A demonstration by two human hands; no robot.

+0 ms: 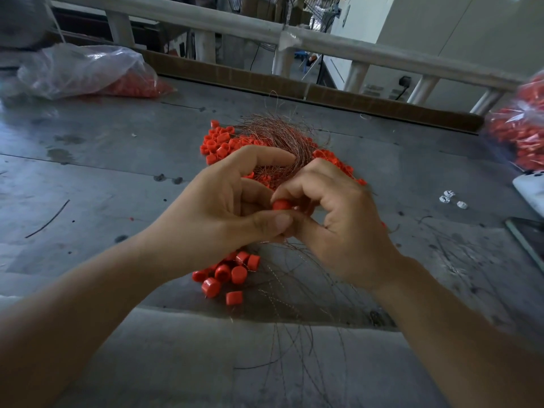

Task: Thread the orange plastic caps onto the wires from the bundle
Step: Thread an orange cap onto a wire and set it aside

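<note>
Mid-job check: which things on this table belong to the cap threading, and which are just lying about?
In the job:
- left hand and right hand, together pinching a cap
- wire bundle
- loose caps beside the bundle

Lying about:
- white bits
- black wire scrap
- bag of caps at far left, untouched

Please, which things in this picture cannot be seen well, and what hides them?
- Head view: whether a wire enters the orange cap; the left hand and right hand cover it.
- The wire bundle: near part hidden behind the hands.
- The bag of caps at right: blurred, cut by the frame edge.
- The small white pieces: too small to identify.
</note>
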